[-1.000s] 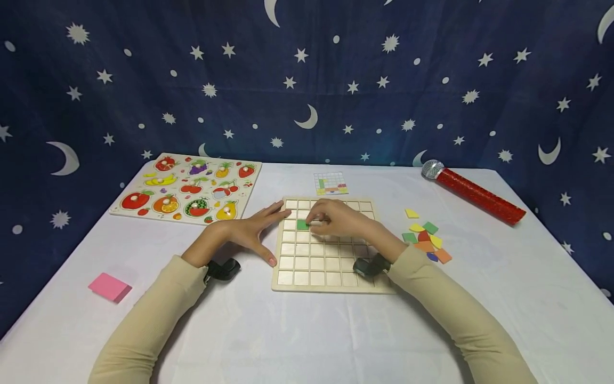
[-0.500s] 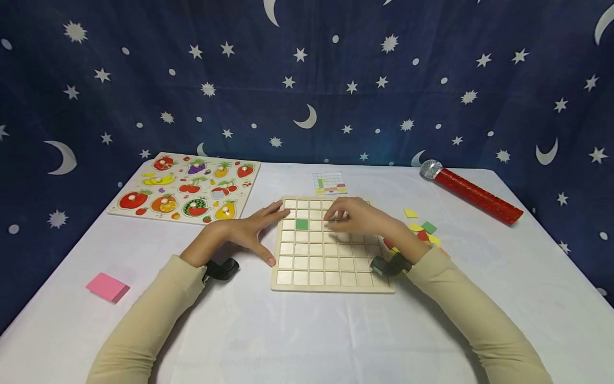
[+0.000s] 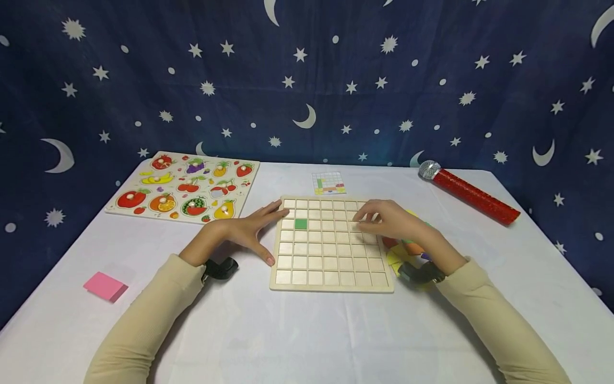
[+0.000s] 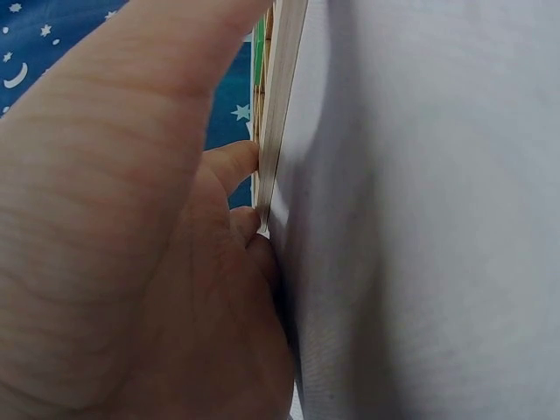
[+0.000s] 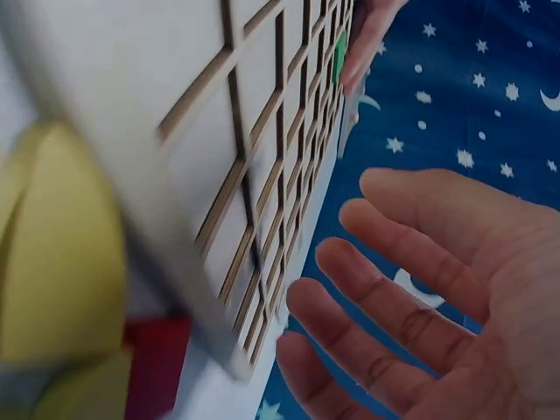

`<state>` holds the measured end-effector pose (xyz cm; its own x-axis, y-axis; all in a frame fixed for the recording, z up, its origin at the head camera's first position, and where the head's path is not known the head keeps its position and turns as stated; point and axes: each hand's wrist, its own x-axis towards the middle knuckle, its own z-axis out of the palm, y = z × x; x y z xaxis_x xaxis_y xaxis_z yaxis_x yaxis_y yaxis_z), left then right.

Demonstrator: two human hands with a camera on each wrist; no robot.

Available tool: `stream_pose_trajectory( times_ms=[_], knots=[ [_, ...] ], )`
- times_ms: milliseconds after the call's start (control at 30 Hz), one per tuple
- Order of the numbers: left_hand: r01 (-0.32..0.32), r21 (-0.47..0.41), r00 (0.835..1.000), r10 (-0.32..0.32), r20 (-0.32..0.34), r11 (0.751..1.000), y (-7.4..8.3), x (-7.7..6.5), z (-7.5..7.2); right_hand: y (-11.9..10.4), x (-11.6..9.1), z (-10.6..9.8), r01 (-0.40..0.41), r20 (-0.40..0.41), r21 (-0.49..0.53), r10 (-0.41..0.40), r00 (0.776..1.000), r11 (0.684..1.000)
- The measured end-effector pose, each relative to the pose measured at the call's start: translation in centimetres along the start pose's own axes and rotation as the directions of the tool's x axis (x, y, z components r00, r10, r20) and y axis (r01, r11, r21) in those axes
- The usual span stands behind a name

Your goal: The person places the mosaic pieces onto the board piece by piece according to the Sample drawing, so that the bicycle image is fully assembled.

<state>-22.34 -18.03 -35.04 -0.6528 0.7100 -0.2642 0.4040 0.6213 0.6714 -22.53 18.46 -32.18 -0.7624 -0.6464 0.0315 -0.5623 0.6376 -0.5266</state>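
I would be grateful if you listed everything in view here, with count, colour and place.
Grid board: 1, pale wood, mid-table
Green tile: 1, green, in the board's third row from the back, second column from the left
Loose pieces: several, partly hidden; yellow, red and orange show; right of the board
Pattern card: 1, white with coloured shapes, behind the board
Fruit puzzle: 1, off-white with multicoloured fruit, back left
Pink block: 1, pink, left
Microphone: 1, red with silver head, back right
Tablecloth: 1, white, under everything
Backdrop: 1, dark blue with pale stars and moons, behind
Wrist cameras: 2, black, one per wrist
Sleeves: 2, beige, on both arms
Left hand: 1, at the board's left edge
Right hand: 1, over the board's back right
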Motion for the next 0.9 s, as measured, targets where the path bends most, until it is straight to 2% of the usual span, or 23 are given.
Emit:
stream_pose_trajectory(
  times_ms=[233, 467, 733, 900],
  knots=[
    [0.005, 0.016, 1.0, -0.006, 0.014, 1.0, 0.2, 0.3, 0.1, 1.5, -2.1, -0.7, -0.115, 0.024, 0.009, 0.115, 0.993, 0.993],
    [0.002, 0.016, 1.0, -0.002, 0.03, 1.0, 0.3, 0.8, 0.6, 2.7, -3.8, -1.6, -0.136, 0.06, 0.019, 0.134, 0.989, 0.991],
    [0.017, 0.019, 1.0, -0.017, 0.01, 1.0, 0.0, 0.3, 0.6, 3.6, -4.1, -2.6, -0.137, 0.13, 0.043, 0.131, 0.983, 0.99],
    [0.003, 0.03, 1.0, -0.002, -0.01, 1.0, 0.0, 0.1, 0.3, 3.9, -4.3, -3.3, -0.186, 0.17, 0.055, 0.174, 0.97, 0.981]
  ],
)
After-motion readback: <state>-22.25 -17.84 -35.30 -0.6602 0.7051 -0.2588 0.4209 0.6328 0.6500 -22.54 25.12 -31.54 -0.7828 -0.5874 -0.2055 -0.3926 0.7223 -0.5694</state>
